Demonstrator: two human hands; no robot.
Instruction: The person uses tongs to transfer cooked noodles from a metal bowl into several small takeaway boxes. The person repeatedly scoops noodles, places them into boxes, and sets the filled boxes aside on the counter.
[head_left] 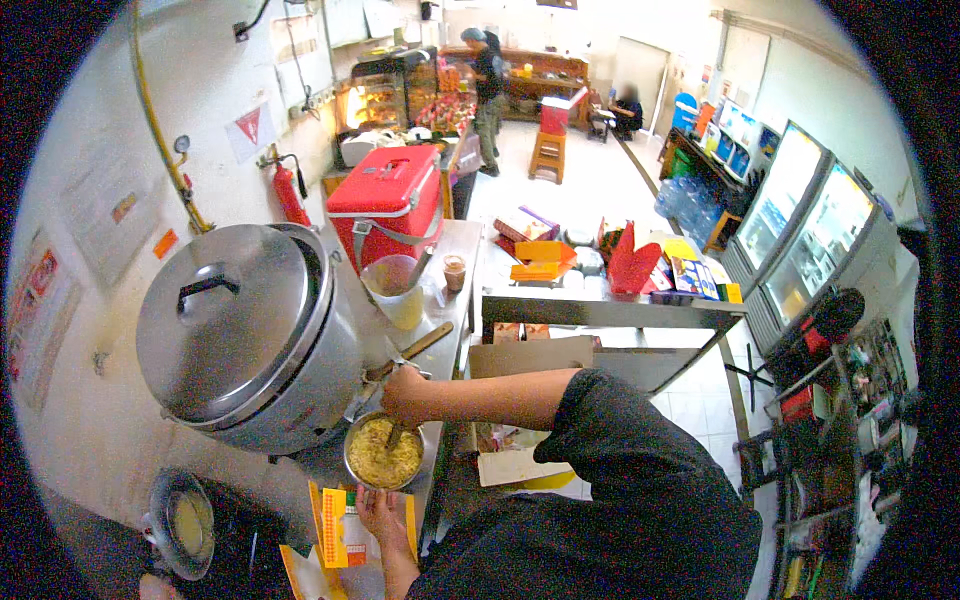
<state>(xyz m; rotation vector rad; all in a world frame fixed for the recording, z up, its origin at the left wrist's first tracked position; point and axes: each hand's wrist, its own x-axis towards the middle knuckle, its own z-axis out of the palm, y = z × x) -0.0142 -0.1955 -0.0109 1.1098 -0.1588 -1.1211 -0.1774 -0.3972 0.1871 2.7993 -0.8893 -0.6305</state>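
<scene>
A round metal bowl [349,462] near the counter's edge holds a yellow, lumpy mixture [385,455]. My right hand [405,395] is closed above its far rim, around a utensil [394,436] whose lower end sits in the mixture; its kind is hard to make out. From the near side, my left hand [378,512] grips the bowl's rim with its fingers. Beneath that hand lies yellow and white printed packaging [335,530]. Just beyond my right hand, a wooden handle [425,343] lies across the counter, its other end partly hidden.
A large lidded steel pot [235,320] stands left of the bowl. Behind are a red cooler [385,200], a translucent jug [393,285] and a small cup [454,272]. A pan [185,522] sits lower left, beside a partly visible hand [158,588]. Another person [487,90] stands far back.
</scene>
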